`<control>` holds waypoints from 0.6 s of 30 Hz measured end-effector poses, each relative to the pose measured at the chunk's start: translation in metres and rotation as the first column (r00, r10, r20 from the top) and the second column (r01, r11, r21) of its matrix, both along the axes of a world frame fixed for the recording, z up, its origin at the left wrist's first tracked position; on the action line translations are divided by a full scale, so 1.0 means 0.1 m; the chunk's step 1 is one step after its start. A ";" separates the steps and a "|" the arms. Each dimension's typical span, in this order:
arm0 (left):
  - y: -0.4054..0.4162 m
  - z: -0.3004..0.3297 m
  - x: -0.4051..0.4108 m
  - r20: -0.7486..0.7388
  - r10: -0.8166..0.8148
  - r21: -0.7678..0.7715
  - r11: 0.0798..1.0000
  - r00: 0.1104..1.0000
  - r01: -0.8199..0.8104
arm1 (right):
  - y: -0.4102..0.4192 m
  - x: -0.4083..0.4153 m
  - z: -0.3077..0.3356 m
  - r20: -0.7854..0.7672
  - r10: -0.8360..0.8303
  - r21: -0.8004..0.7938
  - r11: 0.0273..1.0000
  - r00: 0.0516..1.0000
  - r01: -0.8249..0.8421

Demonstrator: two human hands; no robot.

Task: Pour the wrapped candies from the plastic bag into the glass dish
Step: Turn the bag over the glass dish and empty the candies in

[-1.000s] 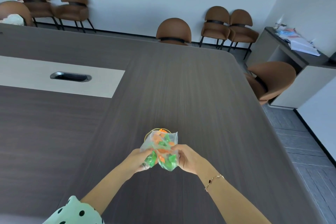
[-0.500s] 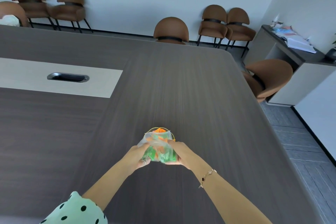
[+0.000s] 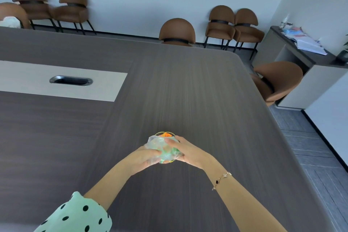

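Note:
A clear plastic bag [image 3: 155, 142] lies crumpled over the small glass dish [image 3: 160, 133] on the dark table. Green and orange wrapped candies [image 3: 166, 151] show through the plastic, and orange ones [image 3: 166, 134] sit at the dish's far rim. My left hand [image 3: 146, 158] grips the bag's near left side. My right hand [image 3: 183, 149] grips its right side, fingers laid over the top. Most of the dish is hidden under the bag and my hands.
The dark wood table [image 3: 188, 90] has a pale inset strip with a metal cable slot [image 3: 71, 80] at the left. Brown chairs [image 3: 177, 31] line the far edge and the wall; one stands at the right edge [image 3: 276, 79]. A side cabinet with papers [image 3: 308, 45] stands at far right.
The bag has come down from upright in my hands to lie low and crumpled over the dish. Both hands moved slightly forward and closer around it.

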State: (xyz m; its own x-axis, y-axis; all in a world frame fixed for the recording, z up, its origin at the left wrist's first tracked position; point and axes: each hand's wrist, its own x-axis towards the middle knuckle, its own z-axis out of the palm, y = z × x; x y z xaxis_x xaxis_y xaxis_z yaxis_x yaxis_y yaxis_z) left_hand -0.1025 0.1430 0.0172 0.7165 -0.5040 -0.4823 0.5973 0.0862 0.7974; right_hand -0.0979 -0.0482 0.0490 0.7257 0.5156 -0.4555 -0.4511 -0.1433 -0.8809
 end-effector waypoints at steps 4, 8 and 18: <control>0.06 -0.01 0.01 0.003 0.023 0.112 0.993 1.000 -0.023 | -0.06 0.02 0.01 0.161 0.107 -0.169 0.982 0.981 -0.080; 0.05 -0.01 0.03 0.101 0.039 0.493 0.866 0.994 -0.084 | -0.09 0.12 -0.10 0.299 -0.040 -0.463 0.867 0.953 0.182; 0.02 0.12 0.12 0.367 -0.018 0.709 0.652 0.930 -0.268 | -0.07 0.20 -0.05 0.516 -0.078 -0.480 0.798 0.853 0.363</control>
State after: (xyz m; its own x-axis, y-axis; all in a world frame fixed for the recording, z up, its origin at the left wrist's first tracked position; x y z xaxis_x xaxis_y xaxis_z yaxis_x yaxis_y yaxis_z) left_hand -0.0910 0.1451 0.0291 0.9228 0.0242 -0.3846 0.3315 -0.5588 0.7602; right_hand -0.0783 -0.0549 0.0438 0.9770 0.0834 -0.1962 -0.1067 -0.6054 -0.7888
